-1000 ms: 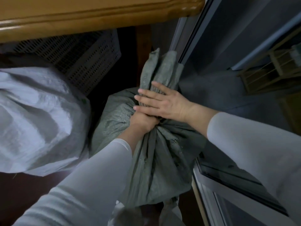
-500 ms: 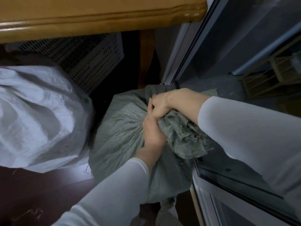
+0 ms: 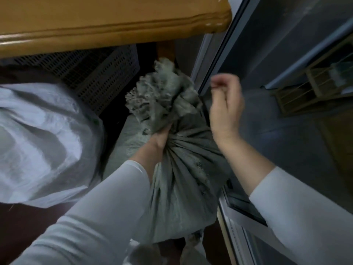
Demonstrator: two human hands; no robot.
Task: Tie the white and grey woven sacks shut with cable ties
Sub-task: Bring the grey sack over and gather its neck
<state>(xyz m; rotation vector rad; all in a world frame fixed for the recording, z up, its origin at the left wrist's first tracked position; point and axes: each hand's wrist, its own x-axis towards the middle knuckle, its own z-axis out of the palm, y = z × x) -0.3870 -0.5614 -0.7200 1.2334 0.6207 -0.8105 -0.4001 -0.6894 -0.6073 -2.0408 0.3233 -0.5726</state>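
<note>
The grey woven sack (image 3: 183, 188) stands on the floor in the middle, its top gathered into a bunched neck (image 3: 162, 96). My left hand (image 3: 161, 136) is clenched around that neck just under the ruffled end; its fingers are mostly hidden by the fabric. My right hand (image 3: 226, 108) hovers to the right of the neck, off the sack, fingers loosely curled and blurred. I cannot tell whether it holds anything. The white woven sack (image 3: 40, 142) lies at the left, apart from both hands. No cable tie is visible.
A wooden table edge (image 3: 114, 29) overhangs the top of the view. A dark perforated plastic crate (image 3: 99, 79) sits behind the sacks. A metal sliding-door frame (image 3: 215, 60) and glass run along the right, close to the grey sack.
My right hand has let go of the sack's neck and lifted away to the right. The left hand now grips the neck alone, and the bunched top stands upright again.
</note>
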